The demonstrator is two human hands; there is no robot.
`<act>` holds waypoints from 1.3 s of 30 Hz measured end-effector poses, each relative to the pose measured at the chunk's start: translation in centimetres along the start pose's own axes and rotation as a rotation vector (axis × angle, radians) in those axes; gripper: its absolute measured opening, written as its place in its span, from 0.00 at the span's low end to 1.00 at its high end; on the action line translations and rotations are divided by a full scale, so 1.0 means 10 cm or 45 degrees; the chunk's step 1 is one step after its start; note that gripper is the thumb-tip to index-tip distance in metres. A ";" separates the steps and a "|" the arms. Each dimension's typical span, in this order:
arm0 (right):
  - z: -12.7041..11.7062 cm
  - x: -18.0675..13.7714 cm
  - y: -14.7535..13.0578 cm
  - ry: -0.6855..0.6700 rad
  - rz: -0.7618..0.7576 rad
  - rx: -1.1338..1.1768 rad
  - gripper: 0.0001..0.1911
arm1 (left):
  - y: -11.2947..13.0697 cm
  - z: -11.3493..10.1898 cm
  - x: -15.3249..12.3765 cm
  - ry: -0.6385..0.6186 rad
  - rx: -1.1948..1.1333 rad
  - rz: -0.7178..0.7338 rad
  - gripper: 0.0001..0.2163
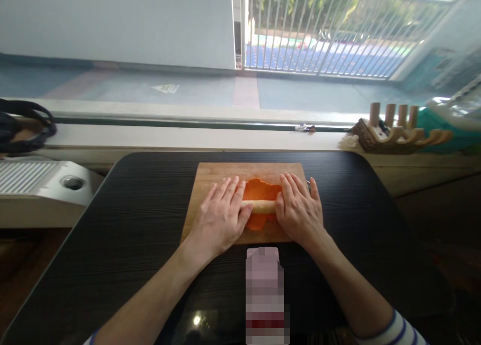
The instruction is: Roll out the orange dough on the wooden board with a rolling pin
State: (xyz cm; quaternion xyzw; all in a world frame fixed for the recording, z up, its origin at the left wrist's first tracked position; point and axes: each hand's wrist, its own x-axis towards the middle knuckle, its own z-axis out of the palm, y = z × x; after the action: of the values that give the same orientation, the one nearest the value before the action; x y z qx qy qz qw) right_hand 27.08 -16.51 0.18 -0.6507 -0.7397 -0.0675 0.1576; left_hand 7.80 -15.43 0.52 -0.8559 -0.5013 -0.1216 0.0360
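Observation:
A pale wooden rolling pin [259,207] lies crosswise on a flattened orange sheet of dough [259,187] with an uneven edge. My left hand [221,212] rests on the pin's left part, fingers stretched forward and palm down. Over the right part lies my right hand [300,204], its fingers also extended rather than wrapped round. Both ends of the pin are hidden beneath the hands. Under the dough is a wooden cutting board [206,172], with some white specks near my left fingertips.
A black table [143,199] carries the board. In front of it lies a pixelated pinkish object [263,275]. The windowsill [169,137] beyond holds a wooden rack with pegs [398,134] at right and a black strap-like item [33,124] at left. A white radiator [48,184] stands at left.

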 end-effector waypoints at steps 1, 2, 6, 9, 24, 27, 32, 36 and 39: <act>0.00 -0.02 -0.01 0.003 0.004 -0.001 0.24 | 0.01 0.00 -0.02 0.005 0.002 0.008 0.26; -0.01 -0.05 -0.01 0.007 0.006 -0.001 0.24 | 0.01 0.00 -0.03 0.012 0.004 0.015 0.26; -0.02 -0.14 -0.02 0.018 -0.005 0.000 0.25 | 0.04 0.01 -0.11 0.061 0.010 0.035 0.25; -0.01 -0.22 -0.03 0.021 -0.020 -0.007 0.26 | 0.07 0.03 -0.17 0.087 0.030 0.041 0.25; -0.03 -0.59 0.05 0.032 -0.192 0.023 0.26 | 0.09 -0.02 -0.33 0.061 0.059 0.121 0.21; -0.05 -0.59 0.13 0.024 -0.288 0.044 0.23 | 0.06 -0.02 -0.32 0.067 0.013 0.146 0.18; -0.08 -0.55 0.24 0.035 -0.426 0.109 0.14 | 0.02 -0.04 -0.31 0.131 -0.123 0.167 0.16; -0.15 -0.45 0.31 0.025 -0.391 0.168 0.14 | -0.10 -0.09 -0.27 0.277 -0.243 0.034 0.23; -0.22 -0.37 0.37 0.010 -0.255 0.232 0.14 | -0.19 -0.12 -0.23 0.347 -0.314 -0.147 0.26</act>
State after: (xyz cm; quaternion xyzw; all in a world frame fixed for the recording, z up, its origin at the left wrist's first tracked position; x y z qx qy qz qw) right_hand 31.38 -20.14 0.65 -0.5563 -0.8034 -0.0180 0.2115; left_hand 4.88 -16.70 0.96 -0.7992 -0.5214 -0.2989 -0.0086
